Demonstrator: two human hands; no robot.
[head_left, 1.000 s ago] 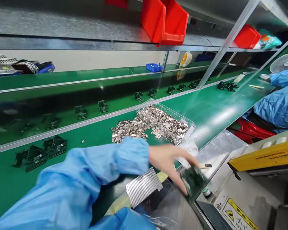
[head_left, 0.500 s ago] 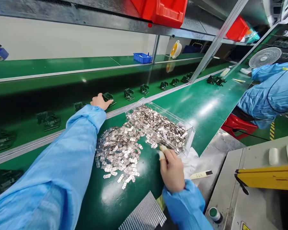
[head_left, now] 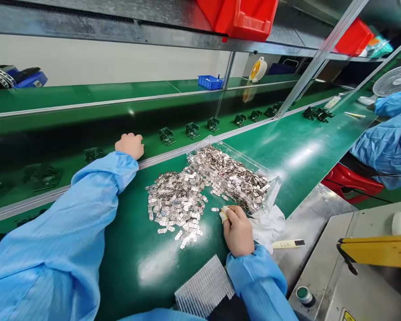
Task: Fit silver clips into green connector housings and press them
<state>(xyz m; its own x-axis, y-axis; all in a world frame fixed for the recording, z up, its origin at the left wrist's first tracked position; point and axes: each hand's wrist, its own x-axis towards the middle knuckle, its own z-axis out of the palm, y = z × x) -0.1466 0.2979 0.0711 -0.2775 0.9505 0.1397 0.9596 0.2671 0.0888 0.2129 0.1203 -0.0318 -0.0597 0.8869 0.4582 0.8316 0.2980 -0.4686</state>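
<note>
My left hand (head_left: 129, 145) is over the green conveyor belt, back of the hand up and fingers curled closed; anything in them is hidden. To its right on the belt stands a dark part with thin metal legs (head_left: 167, 136). My right hand (head_left: 237, 229) has pale covers on thumb and index fingertip, pinched together; what they hold, if anything, I cannot make out. Just left of these fingertips is a small silver metal plate (head_left: 214, 209). Between my hands lies a loose heap of such metal plates (head_left: 175, 200). Behind it, a clear tray (head_left: 276, 185) holds many more.
More dark parts (head_left: 192, 130) line the belt. A ridged silvery sheet (head_left: 203, 287) lies near my right sleeve, and white cloth or paper (head_left: 269, 223) beside the tray. A yellow-bodied device (head_left: 374, 252) is at the right. Another person's blue sleeve (head_left: 384, 138) shows beyond.
My left hand has moved left, off a dark part that stays on the belt. My right thumb and index finger have come together beside a single metal plate. The view has shifted left.
</note>
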